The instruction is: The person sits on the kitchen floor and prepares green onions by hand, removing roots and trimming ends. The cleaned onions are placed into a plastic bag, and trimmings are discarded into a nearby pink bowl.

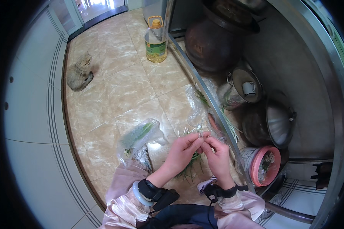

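Note:
My left hand (186, 147) and my right hand (216, 148) meet in front of me, fingertips together. Both pinch a small pale piece at the white end of a thin stalk; the fingers hide most of it. Below the hands, on the tiled floor, lies a bunch of thin green stalks (190, 169) with white ends, partly covered by the hands. To the left, a clear plastic bag (137, 134) with green leaves inside lies by my foot. Beyond the hands, more clear plastic (195, 106) and long green-and-white stalks (230, 124) lie around the metal rail.
A metal frame rail (209, 96) runs along the right. Behind it stand a large dark jar (212, 43), a lidded pot (279, 124) and a bucket with a pink rim (255, 169). An oil bottle (156, 47) stands ahead; a cat (79, 74) lies curled at left.

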Motion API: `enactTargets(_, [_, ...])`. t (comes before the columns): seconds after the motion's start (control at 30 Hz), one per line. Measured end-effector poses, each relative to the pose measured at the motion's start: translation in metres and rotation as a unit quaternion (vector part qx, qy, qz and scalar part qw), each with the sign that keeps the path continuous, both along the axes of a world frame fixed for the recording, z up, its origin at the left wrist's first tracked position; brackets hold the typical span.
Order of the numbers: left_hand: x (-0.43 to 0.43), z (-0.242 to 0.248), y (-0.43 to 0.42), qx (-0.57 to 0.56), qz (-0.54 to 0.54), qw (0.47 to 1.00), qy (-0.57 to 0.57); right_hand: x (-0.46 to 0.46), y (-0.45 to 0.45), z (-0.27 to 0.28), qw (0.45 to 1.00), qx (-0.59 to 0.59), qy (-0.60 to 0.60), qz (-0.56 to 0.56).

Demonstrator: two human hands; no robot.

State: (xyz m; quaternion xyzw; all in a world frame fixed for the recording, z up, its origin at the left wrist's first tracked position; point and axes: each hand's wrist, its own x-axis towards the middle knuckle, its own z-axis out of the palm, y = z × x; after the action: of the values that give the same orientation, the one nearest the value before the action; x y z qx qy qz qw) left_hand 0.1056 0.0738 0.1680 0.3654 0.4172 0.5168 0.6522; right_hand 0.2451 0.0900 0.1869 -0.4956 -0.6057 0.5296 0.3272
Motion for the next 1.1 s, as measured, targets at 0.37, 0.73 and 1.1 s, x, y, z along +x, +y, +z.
enactTargets(0.37, [-0.002,0.004,0.005,-0.010,0.085,0.996,-0.013,-0.010,-0.002,-0.010,0.998,0.051,-0.003,0.047])
enactTargets(0.73, [-0.061,0.029,0.015,0.006,0.235,0.972,0.025,0.049,0.014,-0.217,0.990,-0.120,-0.040,-0.059])
enactTargets(1.1, [-0.069,0.022,0.007,-0.039,0.245,0.968,0.046,-0.014,0.001,-0.390,0.906,-0.086,-0.401,-0.102])
